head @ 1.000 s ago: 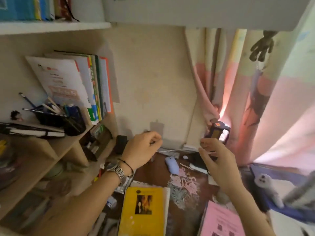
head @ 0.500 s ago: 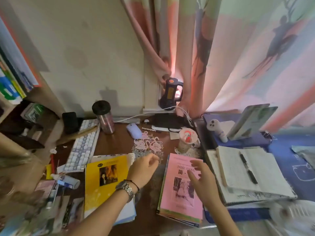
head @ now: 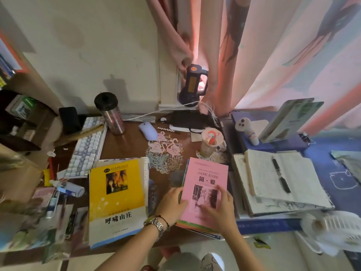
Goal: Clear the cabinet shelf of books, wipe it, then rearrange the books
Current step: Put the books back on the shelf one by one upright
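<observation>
While both hands sit on the pink Jane Eyre book topping a small stack on the brown desk, left hand gripping its left edge, right hand resting loose on the cover, yellow book just left, open notebook right
</observation>
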### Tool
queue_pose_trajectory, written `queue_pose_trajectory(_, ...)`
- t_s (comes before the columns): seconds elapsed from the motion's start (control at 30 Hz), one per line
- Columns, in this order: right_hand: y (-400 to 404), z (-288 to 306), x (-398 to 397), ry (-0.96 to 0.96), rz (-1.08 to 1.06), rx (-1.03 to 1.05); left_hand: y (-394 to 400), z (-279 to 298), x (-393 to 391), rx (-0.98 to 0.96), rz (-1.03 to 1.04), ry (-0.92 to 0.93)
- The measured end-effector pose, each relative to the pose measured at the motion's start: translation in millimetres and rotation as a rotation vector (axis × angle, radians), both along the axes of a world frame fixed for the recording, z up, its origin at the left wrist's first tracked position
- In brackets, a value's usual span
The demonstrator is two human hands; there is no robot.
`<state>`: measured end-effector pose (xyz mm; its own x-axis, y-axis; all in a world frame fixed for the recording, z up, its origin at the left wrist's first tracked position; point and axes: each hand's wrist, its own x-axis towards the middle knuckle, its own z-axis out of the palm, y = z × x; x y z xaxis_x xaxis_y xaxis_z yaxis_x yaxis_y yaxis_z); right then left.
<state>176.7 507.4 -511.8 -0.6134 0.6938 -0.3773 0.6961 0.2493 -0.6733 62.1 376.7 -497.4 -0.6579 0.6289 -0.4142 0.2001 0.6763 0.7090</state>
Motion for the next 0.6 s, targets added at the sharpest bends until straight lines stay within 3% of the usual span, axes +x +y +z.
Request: queue_pose_trajectory(0.6,5.5,3.0,16.4,-0.016,-0.033,0.007,-0.8,-6.2,15.5,0.022,-0.103,-0.031)
